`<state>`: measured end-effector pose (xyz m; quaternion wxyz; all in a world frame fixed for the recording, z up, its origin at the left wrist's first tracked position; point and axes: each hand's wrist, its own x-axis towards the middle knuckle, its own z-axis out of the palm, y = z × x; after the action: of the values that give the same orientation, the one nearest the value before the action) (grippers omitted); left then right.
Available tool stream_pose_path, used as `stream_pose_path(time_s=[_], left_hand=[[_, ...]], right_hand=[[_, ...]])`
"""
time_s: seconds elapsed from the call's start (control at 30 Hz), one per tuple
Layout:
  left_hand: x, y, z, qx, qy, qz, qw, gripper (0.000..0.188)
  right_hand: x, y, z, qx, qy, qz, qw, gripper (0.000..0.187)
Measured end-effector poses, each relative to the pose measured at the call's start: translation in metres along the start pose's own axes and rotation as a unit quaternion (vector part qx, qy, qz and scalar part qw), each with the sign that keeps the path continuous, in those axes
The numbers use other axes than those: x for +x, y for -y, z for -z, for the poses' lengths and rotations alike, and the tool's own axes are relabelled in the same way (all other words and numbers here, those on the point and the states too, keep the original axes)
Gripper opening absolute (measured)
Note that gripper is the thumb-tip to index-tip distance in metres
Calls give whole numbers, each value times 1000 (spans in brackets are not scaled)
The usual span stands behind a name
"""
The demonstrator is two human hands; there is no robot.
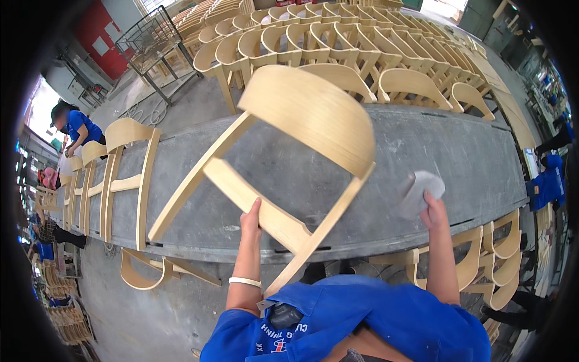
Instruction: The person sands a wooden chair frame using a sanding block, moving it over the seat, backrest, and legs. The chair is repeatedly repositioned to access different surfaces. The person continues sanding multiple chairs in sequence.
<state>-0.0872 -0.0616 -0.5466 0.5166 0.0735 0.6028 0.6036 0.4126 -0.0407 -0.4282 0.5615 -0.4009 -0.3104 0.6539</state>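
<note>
"What did the left hand (251, 218) hold?"

"It gripped the flat rail of the wooden chair frame (283, 151), tipped up over the long grey table (422, 145)."

"And the right hand (433, 208)?"

"It squeezed a grey sanding pad (419, 190) just beside the frame's curved back, not touching it."

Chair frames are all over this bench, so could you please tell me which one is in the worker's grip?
The tilted chair frame in the middle: the left hand holds its crossrail; the others stand untouched.

A long grey workbench (434, 151) is stretching left to right, with pale wooden chair frames (123, 181) lying on its left end.
</note>
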Motion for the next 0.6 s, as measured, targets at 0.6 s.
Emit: stream_pose_path(time_s=[0.6], left_hand=[[-59, 62, -94, 264, 228, 156, 924, 56]], right_hand=[[-96, 43, 32, -220, -151, 122, 956, 31]])
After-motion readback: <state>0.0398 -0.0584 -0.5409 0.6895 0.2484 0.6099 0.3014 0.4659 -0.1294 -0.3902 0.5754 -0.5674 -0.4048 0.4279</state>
